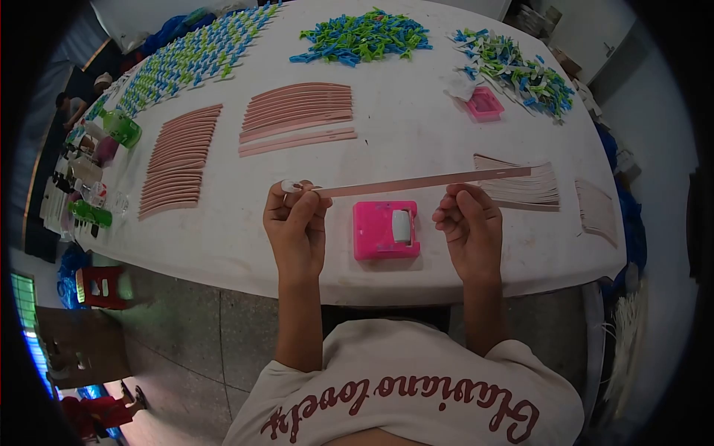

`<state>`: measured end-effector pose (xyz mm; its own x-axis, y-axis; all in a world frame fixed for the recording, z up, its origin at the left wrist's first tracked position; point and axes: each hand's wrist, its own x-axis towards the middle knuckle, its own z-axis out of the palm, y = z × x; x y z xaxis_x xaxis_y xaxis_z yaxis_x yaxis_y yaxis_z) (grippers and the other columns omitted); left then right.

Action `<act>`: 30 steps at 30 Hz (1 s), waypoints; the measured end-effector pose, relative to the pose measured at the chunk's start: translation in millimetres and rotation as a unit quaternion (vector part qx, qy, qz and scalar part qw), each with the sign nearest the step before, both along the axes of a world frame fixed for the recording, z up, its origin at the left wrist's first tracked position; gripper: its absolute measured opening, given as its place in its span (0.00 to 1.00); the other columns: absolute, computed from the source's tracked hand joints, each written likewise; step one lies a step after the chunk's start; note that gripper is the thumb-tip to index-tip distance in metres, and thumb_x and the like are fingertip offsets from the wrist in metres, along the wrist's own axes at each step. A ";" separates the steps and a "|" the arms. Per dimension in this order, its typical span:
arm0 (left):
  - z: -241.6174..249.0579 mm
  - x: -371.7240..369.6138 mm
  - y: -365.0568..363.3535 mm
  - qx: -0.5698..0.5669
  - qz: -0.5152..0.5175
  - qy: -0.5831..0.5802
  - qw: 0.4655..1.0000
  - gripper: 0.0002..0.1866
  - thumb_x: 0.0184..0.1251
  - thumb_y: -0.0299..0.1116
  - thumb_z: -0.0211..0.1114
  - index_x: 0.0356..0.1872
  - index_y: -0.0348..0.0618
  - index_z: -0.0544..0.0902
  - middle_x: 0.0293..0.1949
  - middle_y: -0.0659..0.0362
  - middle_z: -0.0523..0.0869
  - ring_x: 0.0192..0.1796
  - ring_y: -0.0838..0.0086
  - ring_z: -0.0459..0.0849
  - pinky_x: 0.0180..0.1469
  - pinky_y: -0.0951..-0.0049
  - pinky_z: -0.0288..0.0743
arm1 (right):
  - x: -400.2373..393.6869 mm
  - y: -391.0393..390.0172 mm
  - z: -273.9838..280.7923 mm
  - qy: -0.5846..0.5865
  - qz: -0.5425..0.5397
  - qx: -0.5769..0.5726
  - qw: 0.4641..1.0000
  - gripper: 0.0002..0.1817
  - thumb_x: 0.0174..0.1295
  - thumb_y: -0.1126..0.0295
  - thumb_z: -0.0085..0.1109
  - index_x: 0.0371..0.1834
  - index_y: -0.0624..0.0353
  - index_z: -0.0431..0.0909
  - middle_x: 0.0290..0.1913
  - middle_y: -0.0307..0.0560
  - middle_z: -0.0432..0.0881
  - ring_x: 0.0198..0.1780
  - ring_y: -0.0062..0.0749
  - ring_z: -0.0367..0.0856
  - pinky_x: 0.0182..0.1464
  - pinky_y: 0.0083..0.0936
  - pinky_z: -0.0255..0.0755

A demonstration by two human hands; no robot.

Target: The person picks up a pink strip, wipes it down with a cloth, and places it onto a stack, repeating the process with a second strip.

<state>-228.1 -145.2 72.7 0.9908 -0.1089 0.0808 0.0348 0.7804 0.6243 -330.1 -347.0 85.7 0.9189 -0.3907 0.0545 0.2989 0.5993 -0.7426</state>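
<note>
My left hand (297, 217): fingers clamped on pink strip (405, 183), at 12 o'clock of pink roller dispenser (373, 230). My right hand (472, 227): fingertips at strip, clamping unclear; two-point support probably keeps strip straight.

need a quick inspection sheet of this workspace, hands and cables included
surface: white-covered table, some dark marks
job's things: pink strip in hand; pink dispenser near the front edge; strip rows at left
clutter: blue and green pieces piled, green bottle
hands: left hand pinches one strip end; right hand at the strip, grip unclear
cables: nothing certain; pale strands at right
surroundings: red stool on floor
</note>
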 end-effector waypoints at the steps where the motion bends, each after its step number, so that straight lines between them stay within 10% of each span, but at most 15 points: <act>1: -2.0 -2.7 0.0 0.003 -0.011 -0.001 1.000 0.09 0.59 0.13 0.57 0.36 0.40 0.76 0.33 0.59 0.79 0.35 0.77 0.79 0.41 0.74 0.82 | -2.4 0.5 -2.7 0.001 -0.009 0.015 1.000 0.08 0.65 0.73 0.53 0.41 0.67 0.78 0.32 0.49 0.82 0.31 0.32 0.84 0.34 0.25 0.82; 30: -3.5 -24.9 -4.3 -0.023 -0.021 -0.089 0.996 0.13 0.62 0.20 0.56 0.46 0.44 0.73 0.35 0.60 0.78 0.34 0.71 0.79 0.38 0.70 0.77 | -21.4 27.5 -6.2 -0.064 -0.111 0.005 0.992 0.06 0.65 0.71 0.56 0.38 0.63 0.77 0.29 0.44 0.80 0.26 0.24 0.77 0.26 0.22 0.70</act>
